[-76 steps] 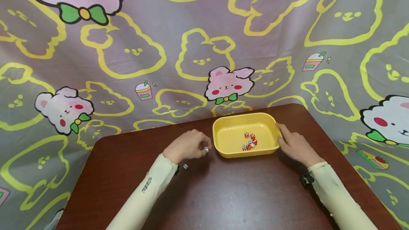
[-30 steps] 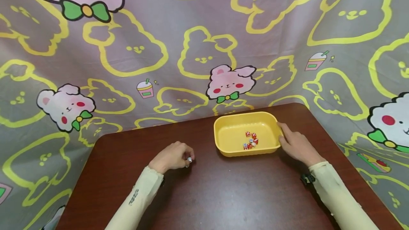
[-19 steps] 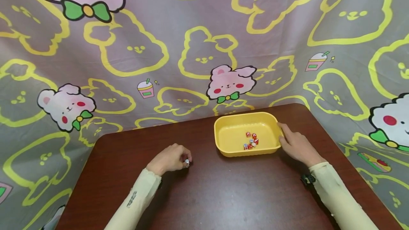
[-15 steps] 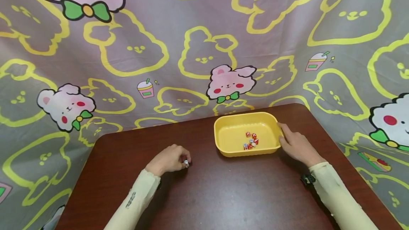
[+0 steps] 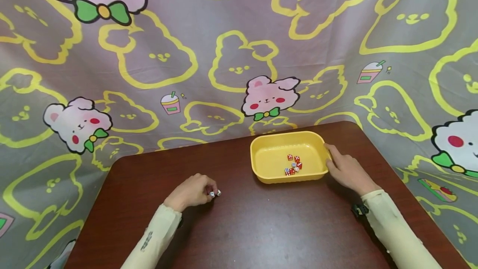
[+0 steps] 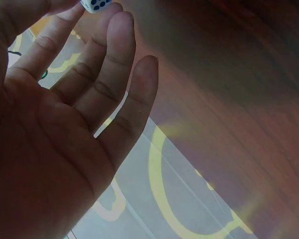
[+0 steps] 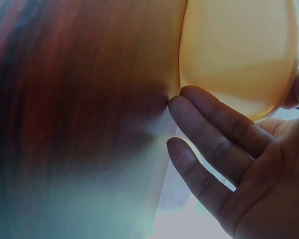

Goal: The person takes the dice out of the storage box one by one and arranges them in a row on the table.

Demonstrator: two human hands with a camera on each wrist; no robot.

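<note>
My left hand (image 5: 192, 192) is low over the left part of the table, pinching a white die (image 5: 212, 194) between thumb and fingertips. That die (image 6: 97, 4) shows dark blue pips at the top of the left wrist view. A second white die (image 5: 218, 193) lies just right of my fingertips. On the right, my right hand (image 5: 349, 169) grips the right end of a yellow plastic tub (image 5: 287, 180), its fingers (image 7: 209, 129) against the outer wall in the right wrist view. Several red dice (image 5: 296, 158) and white dice (image 5: 296, 169) lie inside the tub.
The dark brown wooden table (image 5: 269, 227) carries the tub near its back edge. Behind and to both sides hangs a cartoon-print curtain (image 5: 209, 61), close to the table's edges.
My left hand has moved left and nearer from beside the tub, still pinching a white die, and stops beside the second die on the table. My right hand stays on the tub.
</note>
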